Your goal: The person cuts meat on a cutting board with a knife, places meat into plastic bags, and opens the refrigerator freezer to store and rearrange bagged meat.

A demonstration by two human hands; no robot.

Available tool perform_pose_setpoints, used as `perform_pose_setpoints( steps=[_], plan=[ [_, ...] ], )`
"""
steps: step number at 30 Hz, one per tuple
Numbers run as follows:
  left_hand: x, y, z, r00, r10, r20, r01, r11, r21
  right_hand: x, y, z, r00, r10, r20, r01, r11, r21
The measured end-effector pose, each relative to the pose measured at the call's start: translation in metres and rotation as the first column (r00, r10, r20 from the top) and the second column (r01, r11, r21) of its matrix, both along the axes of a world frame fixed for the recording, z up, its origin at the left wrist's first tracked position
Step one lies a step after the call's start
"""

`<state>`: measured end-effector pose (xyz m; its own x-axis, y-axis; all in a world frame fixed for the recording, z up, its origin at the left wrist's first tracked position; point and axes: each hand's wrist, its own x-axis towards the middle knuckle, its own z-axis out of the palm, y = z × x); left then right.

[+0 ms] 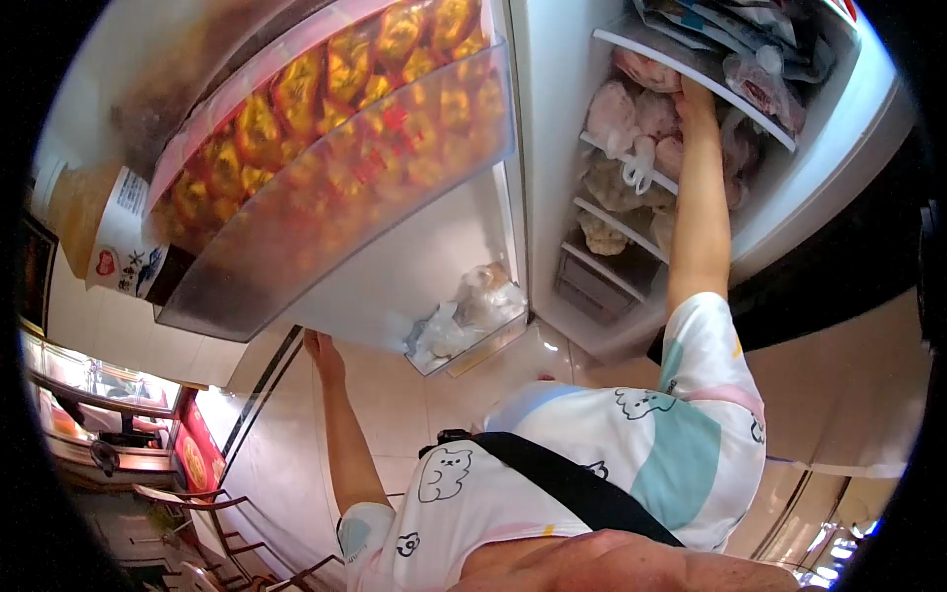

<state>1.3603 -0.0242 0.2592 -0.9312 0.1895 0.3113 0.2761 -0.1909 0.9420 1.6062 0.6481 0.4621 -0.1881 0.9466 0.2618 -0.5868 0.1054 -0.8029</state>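
Note:
My right hand (pixel 696 97) reaches into an open freezer compartment, under the upper shelf (pixel 700 74), against pinkish bagged food (pixel 646 71); its fingertips are hidden among the bags. More knotted bags (pixel 614 116) lie on the same shelf. My left hand (pixel 318 345) is low at the lower edge of the open freezer door (pixel 365 286), its fingers mostly hidden behind that edge. A clear door bin (pixel 345 187) holds many orange and yellow packets (pixel 306 89). White plastic bags (pixel 459 321) sit in a smaller door bin near the hinge side.
A labelled jar (pixel 123 232) stands at the left end of the large door bin. Dark packages (pixel 730 25) fill the top shelf. A drawer (pixel 592 286) sits at the compartment's bottom. Chairs (pixel 227 523) and a red box (pixel 197 449) are at lower left.

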Motion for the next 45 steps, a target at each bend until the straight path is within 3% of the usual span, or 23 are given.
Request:
perform_pose_setpoints(
  steps=[3, 4, 5, 7, 10, 11, 15, 17, 19, 21, 23, 24, 25, 26, 28, 29, 31, 32, 34, 36, 39, 44, 45],
  plan=[
    [-0.011, -0.01, 0.001, 0.984, -0.169, -0.055, 0.152, 0.961, -0.233, 0.017, -0.08, 0.017, 0.997, 0.083, 0.01, -0.081, 0.992, -0.102],
    [-0.004, 0.001, 0.003, 0.997, -0.073, -0.031, 0.068, 0.988, -0.14, 0.024, -0.094, 0.012, 0.997, 0.073, 0.005, -0.072, 0.992, -0.103],
    [0.0, 0.009, 0.005, 1.0, 0.018, 0.001, -0.018, 0.999, -0.047, 0.031, -0.104, 0.009, 0.977, 0.207, -0.051, -0.213, 0.961, -0.175],
    [-0.001, 0.011, 0.01, 0.997, -0.053, -0.049, 0.051, 0.998, -0.036, 0.04, -0.112, -0.006, 0.917, 0.349, -0.196, -0.387, 0.895, -0.22],
    [0.005, 0.016, 0.016, 0.996, -0.064, -0.06, 0.061, 0.996, -0.06, 0.063, -0.118, -0.035, 0.889, 0.435, -0.142, -0.45, 0.886, -0.11],
    [0.009, 0.018, 0.02, 1.0, -0.005, -0.025, 0.003, 0.996, -0.091, 0.068, -0.127, -0.038, 0.894, 0.424, -0.144, -0.441, 0.891, -0.112],
    [0.028, 0.029, 0.041, 0.995, -0.089, -0.048, 0.084, 0.993, -0.081, 0.088, -0.149, -0.057, 0.95, 0.31, -0.027, -0.305, 0.945, 0.121],
    [0.046, 0.03, 0.042, 0.999, 0.041, 0.016, -0.041, 0.999, -0.034, 0.097, -0.169, -0.057, 0.961, 0.276, -0.017, -0.268, 0.947, 0.179],
    [0.057, 0.018, 0.005, 0.943, 0.291, -0.162, -0.312, 0.942, -0.123, 0.107, -0.203, -0.056, 0.976, 0.213, 0.049, -0.218, 0.947, 0.236],
    [0.104, 0.024, 0.018, 0.928, 0.301, -0.22, -0.366, 0.847, -0.386, 0.112, -0.241, -0.054, 0.979, -0.029, 0.204, -0.054, 0.918, 0.393],
    [0.141, 0.054, 0.027, 0.993, -0.111, -0.039, 0.091, 0.935, -0.342, 0.113, -0.272, -0.062, 0.942, -0.096, 0.321, -0.07, 0.881, 0.469],
    [0.155, 0.072, 0.049, 0.911, -0.385, 0.149, 0.412, 0.835, -0.365, 0.108, -0.293, -0.066, 0.952, -0.126, 0.279, -0.045, 0.844, 0.535],
    [0.165, 0.095, 0.067, 0.76, -0.565, 0.319, 0.649, 0.686, -0.331, 0.109, -0.309, -0.055, 0.903, -0.321, 0.284, -0.05, 0.579, 0.814],
    [0.175, 0.118, 0.08, 0.611, -0.699, 0.372, 0.782, 0.608, -0.141, 0.103, -0.324, -0.061, 0.864, -0.445, 0.236, -0.02, 0.437, 0.899],
    [0.178, 0.152, 0.092, 0.271, -0.893, 0.359, 0.884, 0.378, 0.275, 0.091, -0.355, -0.074, 0.886, -0.382, 0.263, -0.081, 0.431, 0.899],
    [0.182, 0.165, 0.107, 0.06, -0.96, 0.275, 0.812, 0.207, 0.546, 0.091, -0.361, -0.079, 0.889, -0.383, 0.252, -0.148, 0.28, 0.949],
    [0.189, 0.18, 0.121, 0.057, -0.964, 0.26, 0.732, 0.218, 0.646, 0.089, -0.369, -0.091, 0.889, -0.396, 0.228, -0.236, 0.031, 0.971],
    [0.19, 0.185, 0.123, 0.04, -0.971, 0.235, 0.647, 0.205, 0.735, 0.088, -0.37, -0.098, 0.892, -0.386, 0.234, -0.24, 0.035, 0.97],
    [0.19, 0.186, 0.115, 0.05, -0.949, 0.31, 0.65, 0.267, 0.712, 0.091, -0.369, -0.108, 0.882, -0.41, 0.232, -0.231, 0.054, 0.971],
    [0.199, 0.187, 0.117, 0.321, -0.839, 0.44, 0.675, 0.529, 0.515, 0.099, -0.369, -0.11, 0.851, -0.477, 0.22, -0.22, 0.057, 0.974],
    [0.189, 0.192, 0.118, 0.347, -0.844, 0.408, 0.649, 0.531, 0.545, 0.107, -0.365, -0.117, 0.848, -0.482, 0.222, -0.233, 0.036, 0.972],
    [0.177, 0.191, 0.117, 0.413, -0.866, 0.283, 0.741, 0.5, 0.449, 0.107, -0.373, -0.114, 0.84, -0.423, 0.341, -0.296, 0.171, 0.94],
    [0.178, 0.19, 0.116, 0.432, -0.86, 0.272, 0.751, 0.51, 0.419, 0.108, -0.374, -0.109, 0.863, -0.301, 0.406, -0.3, 0.343, 0.89]
  ],
)
